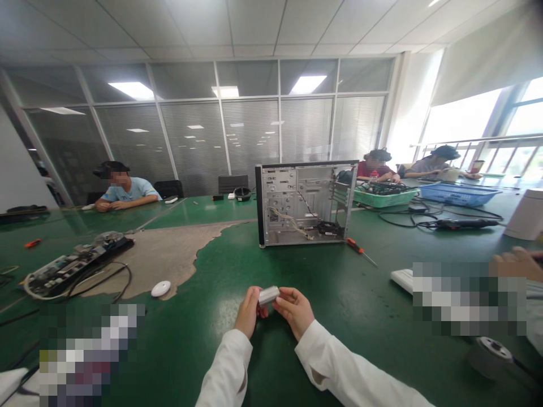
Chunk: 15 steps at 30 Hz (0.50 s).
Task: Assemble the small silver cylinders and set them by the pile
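Note:
A small silvery-white block (268, 295) is held between both hands above the green table (220, 271). My left hand (249, 312) grips its left end, with fingers curled around and under it. At its right end, the thumb and fingers of my right hand (296, 310) close on it. Beyond the hands stands an open computer case (303, 203), upright, with loose cables and a dark part at its bottom. An orange and black screwdriver (355, 246) lies by the case's lower right corner.
Left: a stripped device with circuit boards (80, 263), black cables and a white round lid (160, 289). Right: a green basket (386, 197), a blue basket (458, 194), cables and a black tool (466, 224). Several people sit around; one person's hand (517, 264) is at the right edge.

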Each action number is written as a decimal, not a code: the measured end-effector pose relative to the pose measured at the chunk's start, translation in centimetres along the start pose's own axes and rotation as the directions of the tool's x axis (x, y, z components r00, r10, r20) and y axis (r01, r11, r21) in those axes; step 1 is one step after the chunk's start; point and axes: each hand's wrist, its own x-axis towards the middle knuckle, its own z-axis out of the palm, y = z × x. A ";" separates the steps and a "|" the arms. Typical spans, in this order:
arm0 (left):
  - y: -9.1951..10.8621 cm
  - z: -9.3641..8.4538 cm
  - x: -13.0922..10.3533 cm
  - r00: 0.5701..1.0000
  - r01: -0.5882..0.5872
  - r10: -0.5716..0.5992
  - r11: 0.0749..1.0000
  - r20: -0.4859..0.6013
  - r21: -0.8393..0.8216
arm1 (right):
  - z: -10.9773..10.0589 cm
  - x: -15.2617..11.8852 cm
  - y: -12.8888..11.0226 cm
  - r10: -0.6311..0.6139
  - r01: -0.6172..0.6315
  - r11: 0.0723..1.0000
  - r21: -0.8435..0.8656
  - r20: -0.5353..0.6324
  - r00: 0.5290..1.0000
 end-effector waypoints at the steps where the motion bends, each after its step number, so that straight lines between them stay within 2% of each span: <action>1: 0.0 0.1 -0.1 1.000 -0.008 0.008 1.000 0.006 0.015 | 0.1 -0.1 0.1 0.002 -0.002 1.000 0.008 -0.005 1.000; 7: 0.1 0.2 -0.3 0.999 -0.027 0.025 0.998 0.033 0.061 | 0.2 -0.1 0.1 0.020 -0.019 1.000 0.021 -0.022 1.000; 12: -0.3 0.3 -0.1 0.998 -0.023 0.023 1.000 0.066 0.005 | 0.1 0.3 0.0 0.023 -0.023 1.000 0.007 -0.058 0.998; 15: -0.7 0.3 0.0 0.993 -0.068 0.069 0.998 0.097 -0.009 | -0.1 0.6 -0.2 0.005 -0.007 1.000 -0.024 -0.067 0.998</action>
